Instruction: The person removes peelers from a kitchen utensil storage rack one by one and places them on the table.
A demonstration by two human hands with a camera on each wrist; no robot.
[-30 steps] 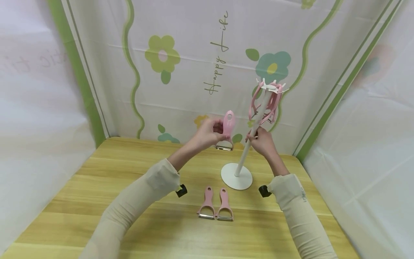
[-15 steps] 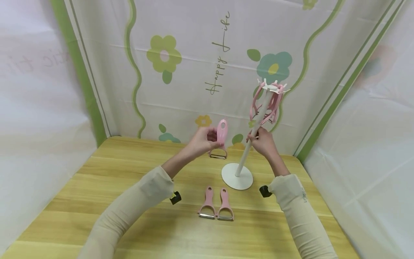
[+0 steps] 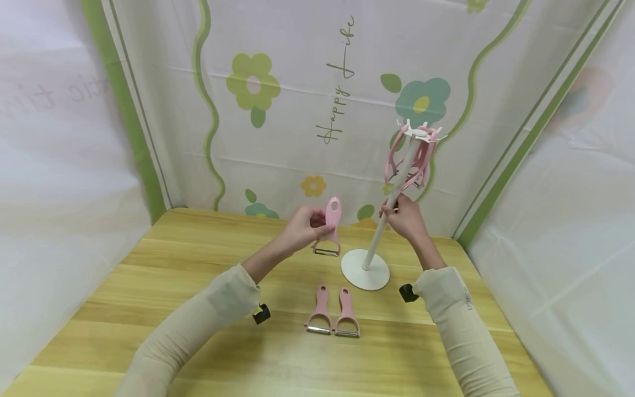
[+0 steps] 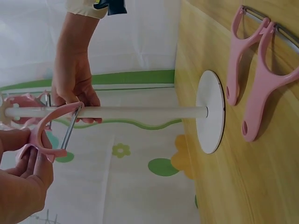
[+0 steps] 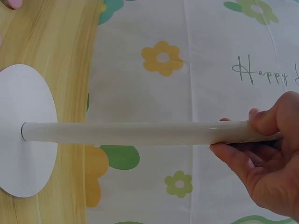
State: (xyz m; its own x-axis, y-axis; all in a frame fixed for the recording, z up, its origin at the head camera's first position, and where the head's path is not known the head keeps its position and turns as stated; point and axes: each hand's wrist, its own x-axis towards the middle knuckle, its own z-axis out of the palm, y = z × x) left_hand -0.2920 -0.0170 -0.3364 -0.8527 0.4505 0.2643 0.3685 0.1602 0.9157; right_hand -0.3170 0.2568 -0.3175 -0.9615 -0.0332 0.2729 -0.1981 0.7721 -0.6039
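Note:
My left hand (image 3: 301, 230) pinches a pink peeler (image 3: 333, 214) by its handle, handle end up and blade down, left of the white stand's pole (image 3: 378, 237). In the left wrist view this peeler (image 4: 46, 128) shows beside the pole, the left hand (image 4: 23, 186) around its handle. My right hand (image 3: 407, 218) grips the pole below the hooks; the right wrist view shows the fingers and thumb of that hand (image 5: 268, 163) around it. Several pink peelers (image 3: 424, 160) hang from the hooked top (image 3: 419, 134) of the stand.
Two pink peelers (image 3: 321, 309) (image 3: 346, 313) lie side by side on the wooden table (image 3: 238, 353), in front of the stand's round white base (image 3: 354, 270). A flower-printed cloth (image 3: 288, 138) hangs behind, with white cloth at both sides.
My left hand has moved down and to the left with the peeler, away from the pole. The right hand keeps its grip on the pole.

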